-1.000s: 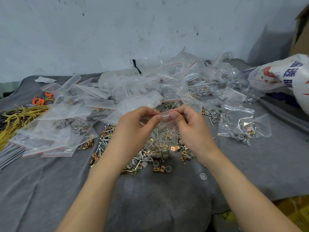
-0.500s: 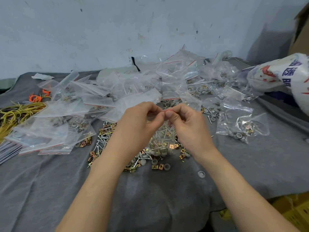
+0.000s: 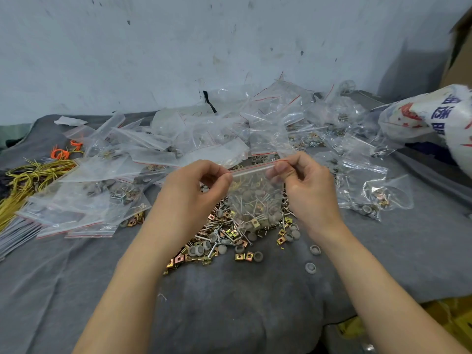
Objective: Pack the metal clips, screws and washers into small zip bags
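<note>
A small clear zip bag (image 3: 255,190) with a red line along its top hangs upright over the middle of the table, holding screws, washers and a brass clip at its bottom. My left hand (image 3: 196,190) pinches the bag's top left corner. My right hand (image 3: 306,185) pinches the top right end of the zip strip. Beneath the bag lies a loose pile of brass clips, screws and grey washers (image 3: 229,238) on the grey cloth.
Filled and empty zip bags (image 3: 229,134) lie heaped across the back; a stack of flat bags (image 3: 81,200) sits at the left. Yellow wire bundles (image 3: 23,180) lie far left. A white printed sack (image 3: 434,116) stands at the right. Stray washers (image 3: 310,267) lie near the table's front.
My hands have moved apart along the bag's top, from pinching together at the middle to holding its two ends. The zip strip now lies stretched between them.
</note>
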`<state>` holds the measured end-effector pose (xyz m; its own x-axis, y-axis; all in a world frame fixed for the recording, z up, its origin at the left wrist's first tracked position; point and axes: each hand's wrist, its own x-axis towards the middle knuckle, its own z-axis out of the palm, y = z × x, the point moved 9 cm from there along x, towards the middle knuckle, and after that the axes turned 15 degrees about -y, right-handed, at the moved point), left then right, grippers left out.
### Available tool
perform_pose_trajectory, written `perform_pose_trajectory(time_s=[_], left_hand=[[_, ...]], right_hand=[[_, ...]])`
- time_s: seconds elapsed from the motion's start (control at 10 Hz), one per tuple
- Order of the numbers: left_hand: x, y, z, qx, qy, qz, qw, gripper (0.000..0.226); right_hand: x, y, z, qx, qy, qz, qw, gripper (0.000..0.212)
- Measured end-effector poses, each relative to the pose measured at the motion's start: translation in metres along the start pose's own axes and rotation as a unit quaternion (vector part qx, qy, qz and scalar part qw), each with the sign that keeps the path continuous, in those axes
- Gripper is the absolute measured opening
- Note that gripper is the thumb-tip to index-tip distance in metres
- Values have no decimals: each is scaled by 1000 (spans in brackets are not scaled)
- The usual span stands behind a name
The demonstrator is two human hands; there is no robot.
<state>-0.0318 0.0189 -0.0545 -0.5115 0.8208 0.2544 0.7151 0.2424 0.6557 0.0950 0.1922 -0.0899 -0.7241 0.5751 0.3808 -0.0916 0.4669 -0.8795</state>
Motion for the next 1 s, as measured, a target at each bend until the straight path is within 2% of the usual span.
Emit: perform_pose_trajectory(time_s=[0.1, 0.3, 0.4, 0.5, 0.6, 0.7, 0.8, 0.9, 1.0], left_hand=[[-1, -5, -4, -10, 16, -4, 1000, 8], [-2, -4, -12, -7, 18, -2, 1000, 7], [2, 11, -10, 31, -21, 26, 999, 21], [15, 23, 3, 86, -55, 39, 994, 16], [42, 16, -1, 29, -72, 20, 997, 15], [79, -2, -52, -45, 10, -18, 999, 16], [99, -38, -122, -159, 161, -106, 968, 18], [76, -54, -163, -72, 263, -183, 945, 36], [34, -19, -165, -168, 309, -4, 936, 35]], right_hand=[[-1, -3, 2, 8, 6, -6, 1000, 35], [-3, -20, 7, 16, -3, -34, 999, 23], [0, -34, 13, 15, -26, -69, 997, 15], [7, -43, 24, -28, -71, -92, 993, 15], [17, -29, 22, -2, -80, -52, 995, 32], [26, -13, 1, 63, -38, -29, 997, 27], [30, -1, -24, 112, 13, -3, 994, 21], [29, 3, -43, 161, 44, 7, 986, 20], [23, -12, -79, 232, 90, -31, 968, 16]])
